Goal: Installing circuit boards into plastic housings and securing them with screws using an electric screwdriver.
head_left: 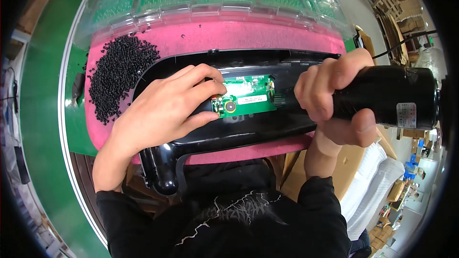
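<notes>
A green circuit board point(256, 107) lies inside a long black plastic housing point(229, 133). My left hand point(165, 105) reaches over the housing's left part, its bent fingers and thumb gripping the left end of the board. A bright glare whitens part of the board, and a round disc and a white label show on it. Wrapped around a thick black electric screwdriver point(382, 93) is my right hand point(334, 98), above the right end of the housing. The screwdriver's tip is hidden behind that hand.
A heap of small black screws point(117, 74) covers the left side of the pink mat point(191, 33). Clear plastic trays point(220, 9) of green boards stand at the far side. Cardboard point(330, 172) and white wrapped material point(377, 177) sit at lower right.
</notes>
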A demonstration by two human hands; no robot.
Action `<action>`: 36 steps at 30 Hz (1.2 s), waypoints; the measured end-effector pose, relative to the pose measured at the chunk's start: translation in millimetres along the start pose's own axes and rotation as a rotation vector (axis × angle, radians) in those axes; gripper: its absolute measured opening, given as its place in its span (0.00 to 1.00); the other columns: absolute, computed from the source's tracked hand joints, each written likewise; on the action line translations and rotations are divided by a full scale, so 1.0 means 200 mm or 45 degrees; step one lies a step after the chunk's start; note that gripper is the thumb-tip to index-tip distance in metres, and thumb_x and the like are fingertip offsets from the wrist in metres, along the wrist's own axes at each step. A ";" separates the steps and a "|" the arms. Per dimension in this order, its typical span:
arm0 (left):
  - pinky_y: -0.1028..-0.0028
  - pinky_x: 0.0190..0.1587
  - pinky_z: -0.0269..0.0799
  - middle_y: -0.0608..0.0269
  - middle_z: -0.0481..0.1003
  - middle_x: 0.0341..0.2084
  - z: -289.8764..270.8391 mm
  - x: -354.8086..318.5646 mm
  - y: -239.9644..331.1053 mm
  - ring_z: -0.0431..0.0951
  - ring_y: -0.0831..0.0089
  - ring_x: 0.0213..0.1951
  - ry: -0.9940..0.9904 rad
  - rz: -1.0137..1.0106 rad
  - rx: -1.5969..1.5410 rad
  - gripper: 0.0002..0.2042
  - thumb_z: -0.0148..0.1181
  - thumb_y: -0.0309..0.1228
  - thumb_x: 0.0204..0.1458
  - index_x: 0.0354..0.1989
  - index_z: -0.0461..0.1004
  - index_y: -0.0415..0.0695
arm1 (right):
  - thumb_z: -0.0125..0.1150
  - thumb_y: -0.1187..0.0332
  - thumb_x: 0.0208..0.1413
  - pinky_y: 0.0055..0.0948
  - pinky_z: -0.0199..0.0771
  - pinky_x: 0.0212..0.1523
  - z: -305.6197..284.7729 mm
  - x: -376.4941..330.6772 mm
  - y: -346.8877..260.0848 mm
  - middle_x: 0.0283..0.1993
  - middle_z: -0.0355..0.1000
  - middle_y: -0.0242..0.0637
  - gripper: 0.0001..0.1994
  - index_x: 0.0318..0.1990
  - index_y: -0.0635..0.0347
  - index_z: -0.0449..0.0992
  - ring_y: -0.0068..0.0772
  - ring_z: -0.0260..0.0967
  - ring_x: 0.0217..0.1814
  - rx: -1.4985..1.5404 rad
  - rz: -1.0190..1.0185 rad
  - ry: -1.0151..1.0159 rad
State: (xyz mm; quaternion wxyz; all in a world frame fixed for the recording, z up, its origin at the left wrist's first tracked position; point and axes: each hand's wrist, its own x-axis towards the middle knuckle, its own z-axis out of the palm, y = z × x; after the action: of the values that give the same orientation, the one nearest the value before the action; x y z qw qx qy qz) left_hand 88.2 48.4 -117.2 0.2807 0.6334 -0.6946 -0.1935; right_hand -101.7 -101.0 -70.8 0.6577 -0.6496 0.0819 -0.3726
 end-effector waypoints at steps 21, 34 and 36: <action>0.58 0.37 0.69 0.51 0.67 0.30 -0.06 -0.02 0.01 0.72 0.51 0.36 0.206 -0.216 0.436 0.10 0.63 0.30 0.50 0.34 0.74 0.37 | 0.58 0.74 0.55 0.32 0.66 0.52 -0.26 0.12 0.18 0.46 0.68 0.36 0.18 0.53 0.67 0.67 0.29 0.65 0.49 0.177 -0.181 0.764; 0.67 0.41 0.68 0.52 0.71 0.36 -0.19 -0.27 0.11 0.72 0.60 0.37 0.616 0.206 0.580 0.09 0.59 0.24 0.53 0.42 0.73 0.34 | 0.60 0.75 0.36 0.43 0.56 0.57 -0.21 -0.19 -0.23 0.51 0.61 0.40 0.23 0.46 0.52 0.68 0.48 0.57 0.54 -1.144 -1.580 0.224; 0.65 0.32 0.76 0.52 0.76 0.33 -0.18 -0.38 0.34 0.75 0.57 0.30 0.868 0.306 1.009 0.10 0.57 0.18 0.52 0.42 0.72 0.42 | 0.60 0.73 0.35 0.42 0.57 0.55 -0.41 -0.25 -0.35 0.48 0.63 0.38 0.21 0.43 0.51 0.71 0.45 0.58 0.55 -1.414 -1.394 0.126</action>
State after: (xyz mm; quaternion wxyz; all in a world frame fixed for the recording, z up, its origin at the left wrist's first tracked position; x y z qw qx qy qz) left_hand 62.6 134.5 -57.9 0.2500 0.6337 -0.6516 0.3337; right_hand -213.3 -126.9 -36.8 -0.0457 -0.8140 -0.0465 -0.5772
